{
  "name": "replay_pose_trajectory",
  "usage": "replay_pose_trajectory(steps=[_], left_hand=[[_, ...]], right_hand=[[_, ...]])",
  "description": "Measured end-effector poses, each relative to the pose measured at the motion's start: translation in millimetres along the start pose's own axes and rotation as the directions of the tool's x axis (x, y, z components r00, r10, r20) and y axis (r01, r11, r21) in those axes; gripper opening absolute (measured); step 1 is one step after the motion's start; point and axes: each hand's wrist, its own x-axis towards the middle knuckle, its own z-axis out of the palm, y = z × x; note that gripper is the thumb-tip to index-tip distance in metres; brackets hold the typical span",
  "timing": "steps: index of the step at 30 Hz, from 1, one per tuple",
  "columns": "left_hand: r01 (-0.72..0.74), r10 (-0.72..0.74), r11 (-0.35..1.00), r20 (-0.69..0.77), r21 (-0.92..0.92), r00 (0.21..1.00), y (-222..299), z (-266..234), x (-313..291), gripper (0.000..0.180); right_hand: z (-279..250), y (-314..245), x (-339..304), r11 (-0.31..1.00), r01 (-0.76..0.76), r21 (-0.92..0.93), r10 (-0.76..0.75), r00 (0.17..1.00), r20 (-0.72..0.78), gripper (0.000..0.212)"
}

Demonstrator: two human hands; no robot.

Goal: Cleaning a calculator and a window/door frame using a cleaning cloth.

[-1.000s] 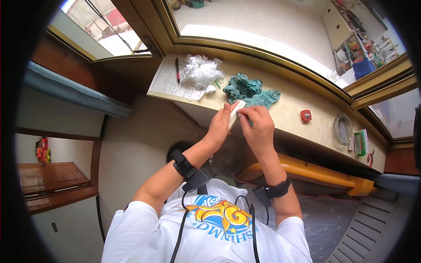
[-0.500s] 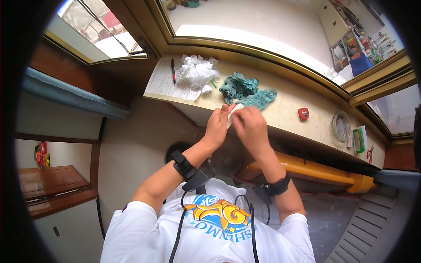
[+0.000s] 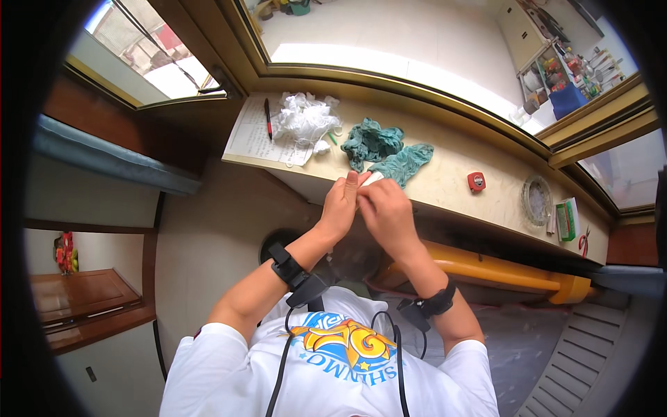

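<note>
Over the near edge of the sill, my left hand (image 3: 340, 206) and my right hand (image 3: 388, 217) meet around a small white strip (image 3: 373, 178). The left thumb points up along the strip, and the left fingers are closed behind it. My right fingertips pinch its lower part, and its white end sticks out above them. Whether it is cloth, paper or a finger wrapping cannot be made out. Just beyond the fingers lies a crumpled dark green cloth-like heap (image 3: 375, 142). Left of that is a tangled white heap (image 3: 306, 118), with a small green piece (image 3: 332, 139) beside it.
A written sheet (image 3: 244, 142) with a pen (image 3: 268, 118) lies at the sill's left end. Rightward are a red tape measure (image 3: 476, 182), a round glass dish (image 3: 536, 201), a green-and-white box (image 3: 567, 219) and red-handled pliers (image 3: 583, 242). Window frames (image 3: 417, 94) border the sill behind.
My right hand has come in lower and closer to the left hand, its fingers now against the white strip. The view has shifted slightly.
</note>
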Motion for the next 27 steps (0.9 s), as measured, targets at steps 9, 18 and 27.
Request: replay_pose_trajectory(steps=[9, 18, 27], left_hand=[[0.051, -0.052, 0.998, 0.021, 0.045, 0.998, -13.9, -2.7, 4.7, 0.069], [0.119, -0.132, 0.983, 0.083, 0.141, 0.988, 1.7, -1.1, 6.0, 0.069], [0.305, -0.276, 0.943, 0.198, -0.134, 0.941, 25.4, -1.8, 6.3, 0.063]], right_hand=[[-2.1, 11.4, 0.5, 0.994, -0.079, -0.071, 0.076, 0.996, -0.042, 0.008], [-7.6, 35.7, 6.0, 0.984, -0.139, -0.112, 0.126, 0.985, -0.120, 0.009], [-23.9, 40.6, 5.5, 0.906, -0.397, 0.147, 0.420, 0.886, -0.196, 0.007]])
